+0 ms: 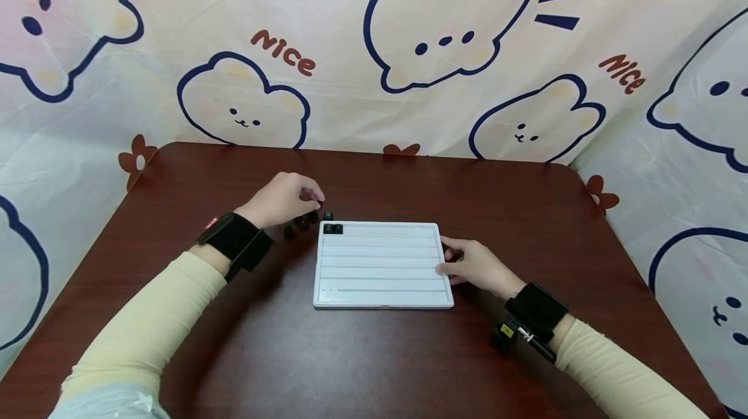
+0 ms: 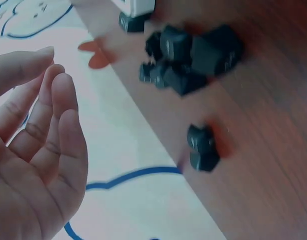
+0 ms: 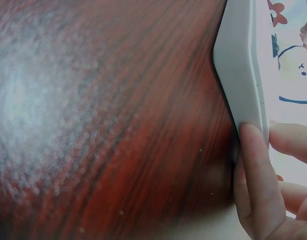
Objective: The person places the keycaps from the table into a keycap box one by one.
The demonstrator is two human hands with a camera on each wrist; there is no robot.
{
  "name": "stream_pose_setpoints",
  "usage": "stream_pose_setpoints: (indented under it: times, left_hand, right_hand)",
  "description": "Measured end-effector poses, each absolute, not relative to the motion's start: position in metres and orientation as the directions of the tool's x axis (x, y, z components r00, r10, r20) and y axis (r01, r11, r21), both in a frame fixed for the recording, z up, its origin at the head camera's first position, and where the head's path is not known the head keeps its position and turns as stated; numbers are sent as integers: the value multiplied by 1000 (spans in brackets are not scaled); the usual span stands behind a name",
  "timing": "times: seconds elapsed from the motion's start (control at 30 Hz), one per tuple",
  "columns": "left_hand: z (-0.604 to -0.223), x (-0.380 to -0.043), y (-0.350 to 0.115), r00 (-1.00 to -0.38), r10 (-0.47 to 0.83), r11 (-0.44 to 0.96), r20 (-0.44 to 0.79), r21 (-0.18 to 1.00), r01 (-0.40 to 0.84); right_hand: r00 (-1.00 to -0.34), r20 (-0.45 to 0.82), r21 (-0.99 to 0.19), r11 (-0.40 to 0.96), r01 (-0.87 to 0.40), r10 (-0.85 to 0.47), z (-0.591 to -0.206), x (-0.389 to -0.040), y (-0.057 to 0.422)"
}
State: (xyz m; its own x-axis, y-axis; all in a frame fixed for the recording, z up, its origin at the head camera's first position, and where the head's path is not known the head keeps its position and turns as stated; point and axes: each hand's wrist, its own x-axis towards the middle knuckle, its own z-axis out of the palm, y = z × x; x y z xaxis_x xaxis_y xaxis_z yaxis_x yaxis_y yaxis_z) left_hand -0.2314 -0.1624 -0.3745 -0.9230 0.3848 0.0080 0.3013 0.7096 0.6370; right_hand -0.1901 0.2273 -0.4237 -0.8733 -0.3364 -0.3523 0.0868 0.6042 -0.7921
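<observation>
A white ridged tray [image 1: 382, 266] lies on the table with two black keycaps [image 1: 333, 228] in its upper left corner. My right hand [image 1: 476, 266] grips the tray's right edge, thumb on top; the right wrist view shows its fingers [image 3: 258, 170] against the side wall. My left hand [image 1: 286, 198] hovers over loose black keycaps [image 1: 302, 221] left of the tray. In the left wrist view its thumb and fingertips are bent close together, and no keycap shows between them. Several keycaps [image 2: 181, 55] sit clustered there, with a pair [image 2: 202, 147] apart from them.
The brown wooden table [image 1: 374, 360] carries the tray and the keycaps. One keycap [image 1: 328, 215] stands just behind the tray's back left corner. A printed cloth [image 1: 339, 107] hangs behind the table and along both sides. Black straps with cameras sit on both wrists.
</observation>
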Motion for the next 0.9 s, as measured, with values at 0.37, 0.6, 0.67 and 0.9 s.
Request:
stream_pose_setpoints:
  times: [0.37,0.6,0.67,0.9]
  left_hand:
    - [-386,-233,-186,-943,330,727,-42,648,226]
    - [-395,-226,-179,-937,338,786,-86,574,230]
    - [-397,-226,-177,-936,337,807,-99,543,233]
    - [-405,-224,-177,-933,346,824,-96,507,253]
  right_hand:
    - [-873,-345,-791,608,73,-344,-426,-192,227]
    - [-874,-345,-791,607,75,-342,-425,-192,227]
    - [-875,-345,-791,607,76,-340,-425,-192,227]
    - [-875,-340,-794,604,70,-344,-426,-191,227]
